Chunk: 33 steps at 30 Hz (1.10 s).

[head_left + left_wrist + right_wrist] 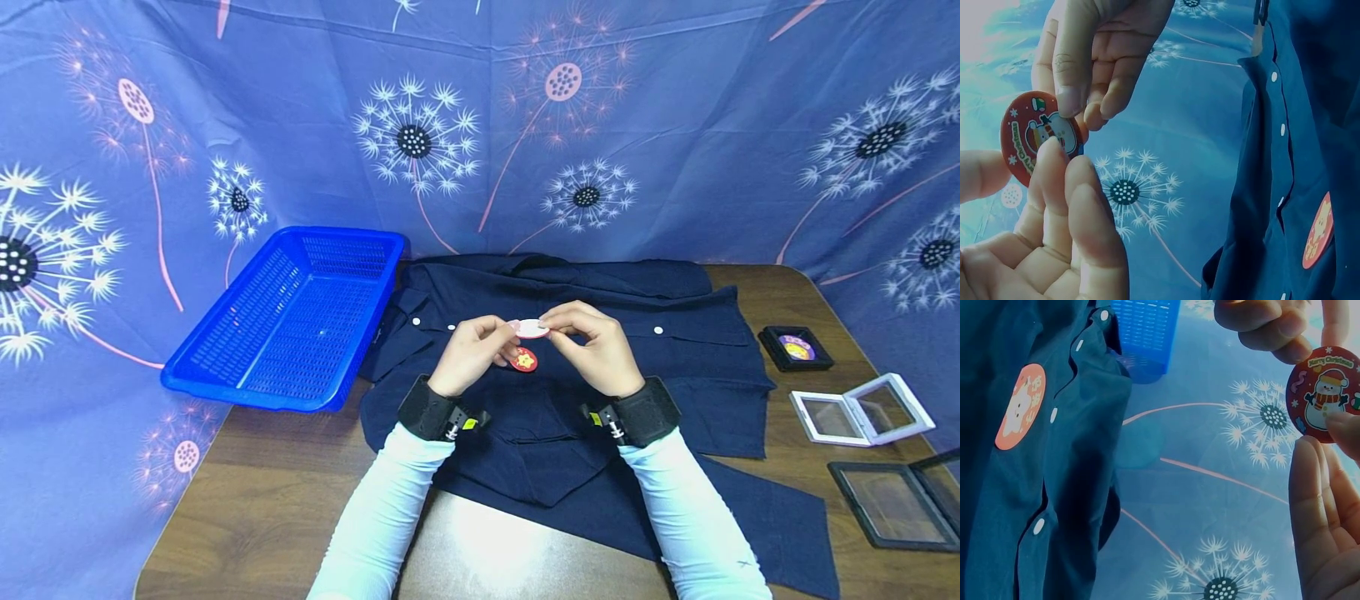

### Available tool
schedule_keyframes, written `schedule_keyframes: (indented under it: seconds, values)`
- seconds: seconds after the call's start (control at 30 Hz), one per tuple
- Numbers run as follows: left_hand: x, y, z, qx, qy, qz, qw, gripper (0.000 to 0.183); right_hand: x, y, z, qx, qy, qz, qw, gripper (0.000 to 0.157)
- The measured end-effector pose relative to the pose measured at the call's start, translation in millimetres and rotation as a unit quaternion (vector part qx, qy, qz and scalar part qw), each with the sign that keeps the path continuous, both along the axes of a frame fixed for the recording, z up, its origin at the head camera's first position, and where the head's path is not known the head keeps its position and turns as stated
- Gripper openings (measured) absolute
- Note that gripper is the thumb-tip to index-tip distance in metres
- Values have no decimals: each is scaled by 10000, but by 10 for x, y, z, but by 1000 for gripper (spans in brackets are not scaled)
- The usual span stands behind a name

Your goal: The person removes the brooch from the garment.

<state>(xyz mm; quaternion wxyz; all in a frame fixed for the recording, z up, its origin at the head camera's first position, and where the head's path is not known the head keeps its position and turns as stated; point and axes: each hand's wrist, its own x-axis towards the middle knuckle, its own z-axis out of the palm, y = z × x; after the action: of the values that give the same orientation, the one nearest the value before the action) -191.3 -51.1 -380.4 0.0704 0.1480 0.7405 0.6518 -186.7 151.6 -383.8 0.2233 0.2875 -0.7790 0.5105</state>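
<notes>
Left hand (474,352) and right hand (600,346) pinch a badge (1318,394) above a shirt (547,408); probably light, stiff, slick, best held by its rim.

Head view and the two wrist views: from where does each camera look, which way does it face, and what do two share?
Head: on the head, facing forward and down at the dark shirt; both pale sleeves, left grip and right grip show.
Left wrist: on that wrist, facing the held disc and patterned cloth behind; left grip at bottom, right grip at top.
Right wrist: on that wrist, facing the same disc; right grip at bottom, left at top.
Shared: both wrist views show the disc's snowman side.
</notes>
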Motion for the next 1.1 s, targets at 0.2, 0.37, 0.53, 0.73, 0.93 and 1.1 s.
schedule_keyframes:
  seconds: [0.2,0.37,0.53,0.73,0.93,1.1]
  values:
    - [0,18,-17,60,6,126,9999,24,3,-9,-13,63,33,-24,10000,20]
    - [3,20,-16,200,-19,257,9995,24,7,-27,-7,121,-25,-12,9999,21]
    - [5,12,-12,376,-60,271,9989,25,0,-54,-27,147,72,-38,9999,21]
    - [7,-8,4,376,-97,261,9989,24,7,-48,-26,197,28,-21,9998,24]
    - [2,-48,25,238,21,187,9995,24,1,-23,-15,221,140,161,9995,23]
    - [9,-79,43,52,206,88,9997,23,-3,-3,-3,272,145,102,9995,24]
